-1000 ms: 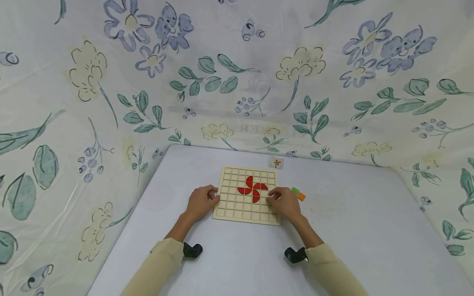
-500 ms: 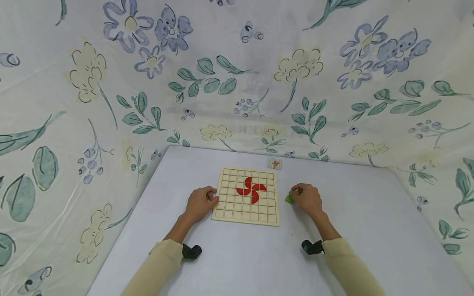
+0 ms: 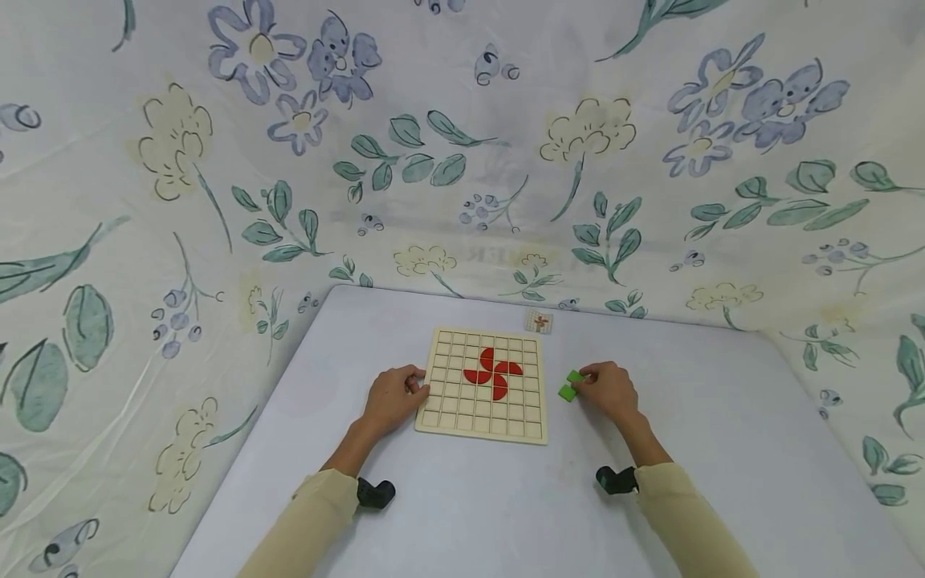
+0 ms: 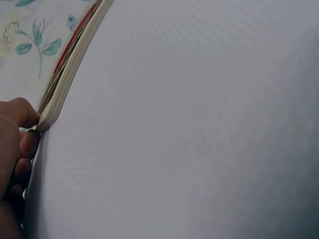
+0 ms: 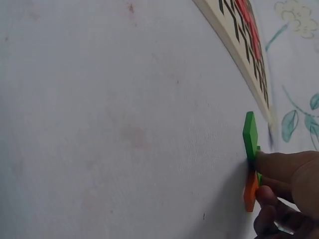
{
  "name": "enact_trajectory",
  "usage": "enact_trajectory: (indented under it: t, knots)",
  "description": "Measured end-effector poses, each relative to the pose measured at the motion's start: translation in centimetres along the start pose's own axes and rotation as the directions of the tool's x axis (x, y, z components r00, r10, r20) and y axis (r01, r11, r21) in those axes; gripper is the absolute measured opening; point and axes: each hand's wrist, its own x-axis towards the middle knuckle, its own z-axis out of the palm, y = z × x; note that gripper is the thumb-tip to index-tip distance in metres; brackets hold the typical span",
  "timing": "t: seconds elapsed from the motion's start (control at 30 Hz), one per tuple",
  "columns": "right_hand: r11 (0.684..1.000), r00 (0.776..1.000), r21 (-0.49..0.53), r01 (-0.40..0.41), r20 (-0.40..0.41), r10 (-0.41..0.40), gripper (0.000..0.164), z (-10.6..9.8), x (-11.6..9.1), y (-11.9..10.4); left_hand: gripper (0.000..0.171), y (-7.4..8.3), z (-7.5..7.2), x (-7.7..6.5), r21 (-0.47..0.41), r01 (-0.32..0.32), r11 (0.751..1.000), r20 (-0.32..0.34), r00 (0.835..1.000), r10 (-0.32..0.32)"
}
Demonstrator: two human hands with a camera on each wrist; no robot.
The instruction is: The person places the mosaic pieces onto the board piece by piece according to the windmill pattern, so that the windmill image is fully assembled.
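A wooden grid board (image 3: 448, 405) lies on the white table, and a pinwheel of red quarter-round pieces (image 3: 494, 373) sits near its middle. My left hand (image 3: 391, 396) is at the board's left edge; in the left wrist view the thumb and a finger pinch the board's rim (image 4: 52, 112). Right of the board, my right hand (image 3: 609, 391) pinches a green tile (image 3: 574, 376). Another green tile (image 3: 567, 392) lies beside it. In the right wrist view an orange tile (image 5: 250, 194) shows under the fingertips; the hand hides it in the head view.
A small card (image 3: 539, 321) printed with a red pinwheel on a grid lies behind the board's far right corner. A floral cloth (image 3: 506, 160) hangs around the back and sides of the table (image 3: 477, 514). Black devices (image 3: 376, 494) are strapped at both wrists.
My right hand has moved right from the board's right edge to the loose tiles. Two green tiles now show at its fingertips, and the orange one is hidden in the head view. The left hand stays put.
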Motion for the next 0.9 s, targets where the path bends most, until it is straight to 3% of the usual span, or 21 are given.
enact_trajectory:
  t: [0.13,0.33,0.9]
  knots:
    - [0.994,0.997,-0.083,0.069,0.027,-0.067,0.034,-0.1,0.4,0.1,0.026,0.1,-0.1,-0.1,0.001,0.005,1.0,0.003,1.0,-0.005]
    - [0.95,0.975,-0.225,0.215,0.105,-0.196,0.03,-0.5,1.0,-0.3,0.025,0.0,-0.1,-0.1,-0.008,-0.005,1.0,0.0,1.0,0.005]
    - [0.939,0.962,-0.236,0.252,0.165,-0.216,0.027,-0.8,2.1,-0.4,0.027,0.2,-0.1,0.0,0.002,0.003,1.0,0.003,1.0,-0.003]
